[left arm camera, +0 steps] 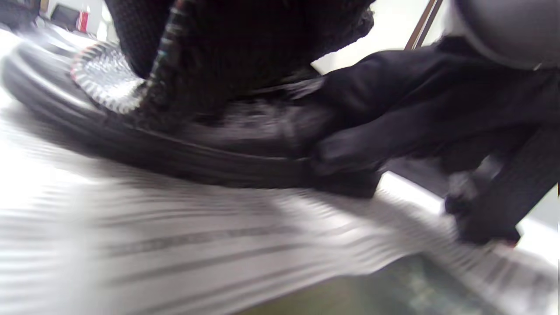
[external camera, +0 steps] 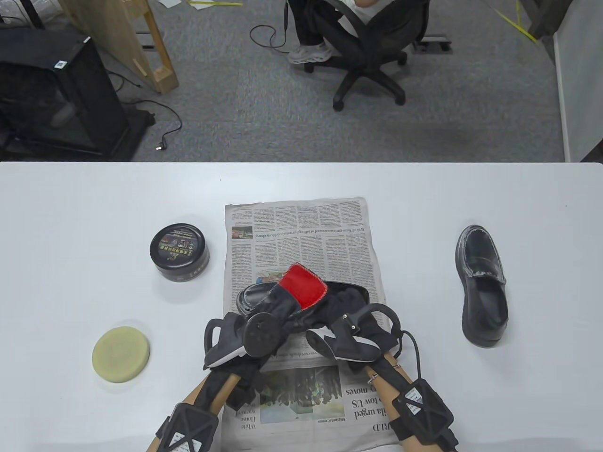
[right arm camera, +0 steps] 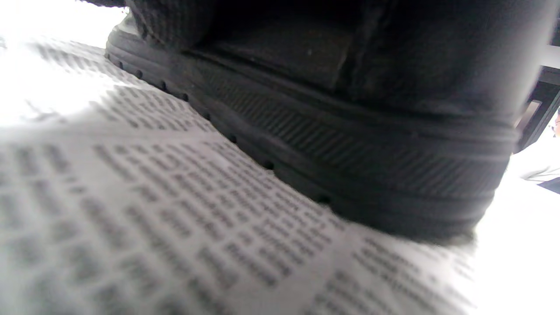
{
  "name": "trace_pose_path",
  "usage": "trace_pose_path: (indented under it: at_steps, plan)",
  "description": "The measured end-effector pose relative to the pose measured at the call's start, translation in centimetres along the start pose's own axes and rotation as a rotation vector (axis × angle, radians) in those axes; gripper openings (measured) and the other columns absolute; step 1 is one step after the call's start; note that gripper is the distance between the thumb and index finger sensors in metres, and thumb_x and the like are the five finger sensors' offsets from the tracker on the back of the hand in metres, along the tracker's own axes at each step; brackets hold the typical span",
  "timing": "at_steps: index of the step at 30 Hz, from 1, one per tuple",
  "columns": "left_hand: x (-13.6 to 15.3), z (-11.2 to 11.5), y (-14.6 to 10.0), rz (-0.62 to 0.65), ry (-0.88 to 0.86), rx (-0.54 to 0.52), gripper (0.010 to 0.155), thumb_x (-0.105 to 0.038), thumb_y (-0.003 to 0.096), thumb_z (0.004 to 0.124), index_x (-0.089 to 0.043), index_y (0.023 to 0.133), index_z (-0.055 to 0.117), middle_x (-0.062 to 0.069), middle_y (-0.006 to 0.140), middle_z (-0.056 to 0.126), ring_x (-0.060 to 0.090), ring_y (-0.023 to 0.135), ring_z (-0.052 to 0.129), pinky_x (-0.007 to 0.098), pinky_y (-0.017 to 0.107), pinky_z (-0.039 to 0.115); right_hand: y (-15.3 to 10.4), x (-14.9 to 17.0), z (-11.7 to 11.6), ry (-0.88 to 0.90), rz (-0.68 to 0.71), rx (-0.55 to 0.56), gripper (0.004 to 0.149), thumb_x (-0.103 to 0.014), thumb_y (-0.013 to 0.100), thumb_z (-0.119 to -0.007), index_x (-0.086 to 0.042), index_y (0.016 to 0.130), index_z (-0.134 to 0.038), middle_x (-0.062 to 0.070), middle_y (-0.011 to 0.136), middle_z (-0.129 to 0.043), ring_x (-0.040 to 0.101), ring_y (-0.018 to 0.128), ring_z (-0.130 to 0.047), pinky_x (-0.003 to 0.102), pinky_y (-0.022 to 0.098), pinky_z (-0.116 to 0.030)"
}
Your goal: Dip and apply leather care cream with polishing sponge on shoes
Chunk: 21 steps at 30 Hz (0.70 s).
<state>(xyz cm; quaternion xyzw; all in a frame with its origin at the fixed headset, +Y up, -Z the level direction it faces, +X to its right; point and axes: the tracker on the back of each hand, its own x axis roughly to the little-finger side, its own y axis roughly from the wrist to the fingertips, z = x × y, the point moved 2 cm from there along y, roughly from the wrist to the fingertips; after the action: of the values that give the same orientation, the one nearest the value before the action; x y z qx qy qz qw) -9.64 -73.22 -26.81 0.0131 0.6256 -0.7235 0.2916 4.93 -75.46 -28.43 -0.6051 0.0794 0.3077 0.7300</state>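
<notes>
A black leather shoe (external camera: 252,294) lies on its side on a newspaper (external camera: 301,230), toe to the left. My left hand (external camera: 285,303) holds a red cloth (external camera: 301,282) with a stitched edge against the shoe's upper. My right hand (external camera: 348,303) grips the shoe's heel end. The left wrist view shows the shoe's sole (left arm camera: 197,164), the cloth's stitched edge (left arm camera: 105,81) and my right hand (left arm camera: 393,113) on the heel. The right wrist view shows the ribbed sole (right arm camera: 350,166) resting on the newspaper (right arm camera: 131,197). The round yellow sponge (external camera: 121,353) lies alone at the left. The black cream tin (external camera: 179,252) stands with its lid on.
A second black shoe (external camera: 483,285) stands upright on the white table (external camera: 70,212) at the right, toe pointing away. The sponge and tin are left of the newspaper. An office chair (external camera: 367,52) with a seated person is on the floor beyond the table's far edge.
</notes>
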Motion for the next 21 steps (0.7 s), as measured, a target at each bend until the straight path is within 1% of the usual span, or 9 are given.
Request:
trace_pose_path:
  at_steps: [1, 2, 5, 8, 12, 15, 17, 18, 21]
  plan:
    - [-0.3, 0.0, 0.3, 0.003, -0.006, -0.003, 0.054, -0.036, 0.0652, 0.057, -0.014, 0.114, 0.050, 0.014, 0.115, 0.060, 0.036, 0.097, 0.068, 0.049, 0.069, 0.069, 0.0, 0.0, 0.0, -0.001, 0.000, 0.001, 0.056, -0.059, 0.048, -0.061, -0.029, 0.095, -0.066, -0.004, 0.094, -0.082, 0.021, 0.079, -0.090, 0.046, 0.073, -0.066]
    - [-0.8, 0.0, 0.9, 0.010, 0.021, 0.006, 0.054, -0.036, 0.0655, 0.056, -0.014, 0.115, 0.049, 0.015, 0.115, 0.059, 0.037, 0.098, 0.066, 0.050, 0.070, 0.068, 0.0, 0.0, 0.0, -0.004, 0.001, 0.001, 0.056, -0.059, 0.048, -0.061, -0.029, 0.095, -0.066, -0.004, 0.094, -0.082, 0.021, 0.079, -0.090, 0.047, 0.073, -0.066]
    - [-1.6, -0.3, 2.0, 0.010, 0.086, -0.010, 0.054, -0.036, 0.0658, 0.055, -0.016, 0.116, 0.047, 0.013, 0.117, 0.056, 0.037, 0.101, 0.063, 0.051, 0.072, 0.064, 0.0, 0.0, 0.0, -0.007, 0.001, 0.001, 0.055, -0.059, 0.048, -0.061, -0.029, 0.094, -0.067, -0.004, 0.094, -0.082, 0.021, 0.079, -0.090, 0.047, 0.073, -0.066]
    - [-1.9, -0.6, 3.3, -0.016, 0.109, -0.029, 0.054, -0.037, 0.0660, 0.055, -0.018, 0.116, 0.046, 0.011, 0.119, 0.054, 0.036, 0.104, 0.059, 0.052, 0.074, 0.060, 0.0, 0.0, 0.0, -0.008, 0.002, -0.001, 0.054, -0.059, 0.048, -0.061, -0.030, 0.094, -0.067, -0.004, 0.094, -0.082, 0.021, 0.079, -0.090, 0.047, 0.073, -0.066]
    - [-1.3, -0.4, 4.7, -0.088, 0.285, -0.009, 0.054, -0.038, 0.0658, 0.055, -0.022, 0.116, 0.043, 0.008, 0.121, 0.053, 0.033, 0.107, 0.060, 0.053, 0.075, 0.061, 0.0, 0.0, 0.0, -0.010, 0.001, -0.001, 0.055, -0.059, 0.048, -0.061, -0.030, 0.094, -0.066, -0.005, 0.094, -0.082, 0.020, 0.079, -0.090, 0.047, 0.073, -0.066]
    - [0.3, -0.4, 4.8, -0.183, 0.357, 0.033, 0.055, -0.038, 0.0656, 0.055, -0.020, 0.117, 0.044, 0.009, 0.121, 0.056, 0.034, 0.106, 0.063, 0.053, 0.074, 0.061, 0.0, 0.0, 0.0, -0.009, -0.001, -0.001, 0.056, -0.059, 0.048, -0.061, -0.029, 0.095, -0.066, -0.004, 0.095, -0.082, 0.021, 0.079, -0.090, 0.047, 0.073, -0.066]
    - [1.7, -0.4, 4.3, -0.250, 0.457, 0.068, 0.055, -0.038, 0.0654, 0.056, -0.021, 0.116, 0.045, 0.008, 0.121, 0.056, 0.033, 0.106, 0.063, 0.052, 0.075, 0.060, 0.0, 0.0, 0.0, -0.008, -0.004, -0.001, 0.056, -0.059, 0.048, -0.061, -0.029, 0.095, -0.066, -0.004, 0.094, -0.082, 0.020, 0.079, -0.090, 0.047, 0.073, -0.066]
    - [2.3, -0.6, 3.9, -0.258, 0.481, 0.078, 0.055, -0.039, 0.0653, 0.056, -0.022, 0.116, 0.044, 0.007, 0.121, 0.055, 0.032, 0.106, 0.062, 0.052, 0.075, 0.059, 0.0, 0.0, 0.0, -0.006, -0.005, -0.004, 0.056, -0.059, 0.048, -0.061, -0.029, 0.095, -0.066, -0.004, 0.094, -0.083, 0.020, 0.079, -0.090, 0.047, 0.072, -0.066]
    - [3.0, -1.1, 2.9, -0.253, 0.473, 0.084, 0.054, -0.038, 0.0646, 0.059, -0.022, 0.115, 0.048, 0.007, 0.120, 0.058, 0.032, 0.105, 0.064, 0.052, 0.075, 0.062, 0.1, 0.0, 0.0, -0.004, -0.006, -0.005, 0.056, -0.059, 0.048, -0.062, -0.029, 0.095, -0.066, -0.005, 0.095, -0.082, 0.020, 0.079, -0.090, 0.047, 0.073, -0.066]
